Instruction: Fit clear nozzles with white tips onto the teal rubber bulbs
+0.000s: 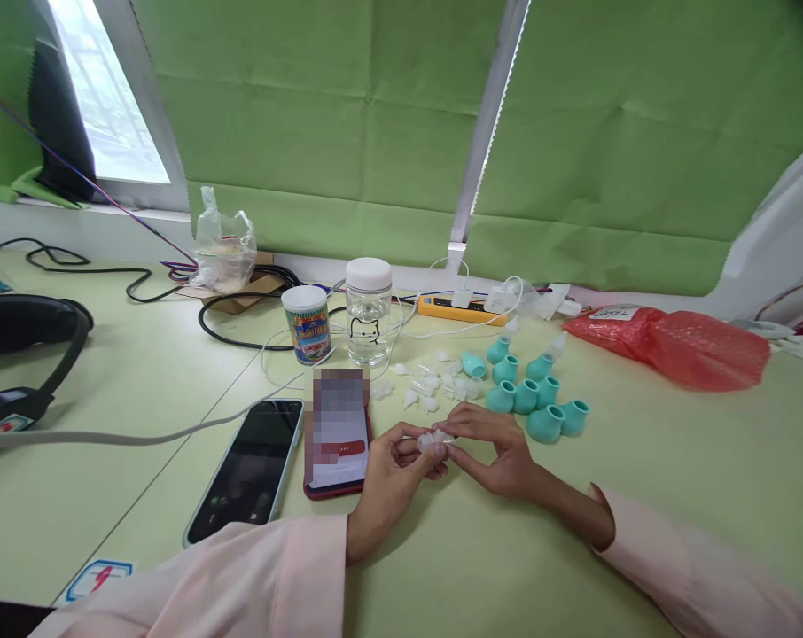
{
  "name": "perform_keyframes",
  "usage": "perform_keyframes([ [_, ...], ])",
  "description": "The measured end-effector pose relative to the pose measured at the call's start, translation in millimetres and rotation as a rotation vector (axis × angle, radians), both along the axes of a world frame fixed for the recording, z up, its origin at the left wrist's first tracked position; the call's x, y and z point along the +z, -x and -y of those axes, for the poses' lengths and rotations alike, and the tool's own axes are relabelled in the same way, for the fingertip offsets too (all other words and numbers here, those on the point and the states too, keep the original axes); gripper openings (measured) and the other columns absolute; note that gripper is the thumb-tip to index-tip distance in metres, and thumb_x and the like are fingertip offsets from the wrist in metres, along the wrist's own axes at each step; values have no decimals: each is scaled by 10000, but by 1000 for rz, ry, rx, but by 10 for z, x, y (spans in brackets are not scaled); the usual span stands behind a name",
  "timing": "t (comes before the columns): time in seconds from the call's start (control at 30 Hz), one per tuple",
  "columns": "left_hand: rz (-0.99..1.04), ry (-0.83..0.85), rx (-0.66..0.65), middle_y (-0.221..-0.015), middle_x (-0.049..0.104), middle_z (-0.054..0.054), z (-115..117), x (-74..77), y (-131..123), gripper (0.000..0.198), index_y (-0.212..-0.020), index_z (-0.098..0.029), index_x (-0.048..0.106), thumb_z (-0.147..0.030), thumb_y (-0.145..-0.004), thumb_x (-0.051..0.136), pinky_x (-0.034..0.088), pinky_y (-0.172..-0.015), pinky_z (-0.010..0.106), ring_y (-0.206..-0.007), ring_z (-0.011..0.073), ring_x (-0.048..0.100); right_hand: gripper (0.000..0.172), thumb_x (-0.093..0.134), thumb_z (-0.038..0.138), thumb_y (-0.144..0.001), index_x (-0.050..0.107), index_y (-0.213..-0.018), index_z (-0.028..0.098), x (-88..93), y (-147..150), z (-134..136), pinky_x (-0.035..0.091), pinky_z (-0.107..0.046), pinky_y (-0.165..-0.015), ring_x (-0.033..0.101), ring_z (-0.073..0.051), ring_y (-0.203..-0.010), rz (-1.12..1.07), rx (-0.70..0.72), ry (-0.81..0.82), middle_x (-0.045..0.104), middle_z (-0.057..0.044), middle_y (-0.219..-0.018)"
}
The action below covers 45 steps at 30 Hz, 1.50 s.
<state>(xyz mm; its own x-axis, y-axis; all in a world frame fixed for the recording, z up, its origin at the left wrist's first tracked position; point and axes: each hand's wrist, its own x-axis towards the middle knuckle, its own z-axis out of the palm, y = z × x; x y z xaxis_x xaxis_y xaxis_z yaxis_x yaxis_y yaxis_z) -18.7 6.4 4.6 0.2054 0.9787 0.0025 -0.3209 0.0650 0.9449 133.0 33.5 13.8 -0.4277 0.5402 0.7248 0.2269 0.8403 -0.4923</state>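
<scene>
A white-lidded jar stands beside a can.

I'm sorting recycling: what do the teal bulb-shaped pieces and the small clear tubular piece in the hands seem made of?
Teal bulb-shaped pieces: perhaps rubber or silicone, satin finish, judging by smooth opaque sides and soft highlights. Small clear tubular piece: probably glossy plastic, being translucent with pale glints.
</scene>
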Motion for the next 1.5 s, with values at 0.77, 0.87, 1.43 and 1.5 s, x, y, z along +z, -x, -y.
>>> perform_keyframes([
  [0.77,-20,-12,5,-608,624,-1,27,-15,-5,184,-727,-137,544,-271,-671,658,487,-593,229,-607,121,588,506,644,54,-629,534,-1095,215,-147,-18,22,487,-362,-630,543,-189,-756,60,-95,-218,645,-63,-865],
  [0.87,-25,-34,5,-594,615,-9,29,-14,0,171,-733,-140,542,-263,-682,649,486,-598,224,-598,117,587,522,643,52,-636,517,-1115,216,-166,-37,2,490,-360,-621,544,-189,-750,106,-93,-253,648,-62,-850],
  [1.43,8,-78,-19,-686,645,36,47,32,-11,209,-797,-144,516,-276,-692,640,479,-596,260,-632,152,610,224,646,316,-671,636,-826,156,-99,7,14,488,-272,-581,591,-146,-628,-331,117,965,632,-34,-724],
  [1.5,-1,-83,-16,-635,623,16,53,40,-11,203,-795,-144,517,-277,-697,635,471,-564,244,-588,135,593,212,647,321,-669,628,-758,130,-86,21,11,478,-264,-552,573,-126,-546,-309,160,1053,615,-19,-636],
])
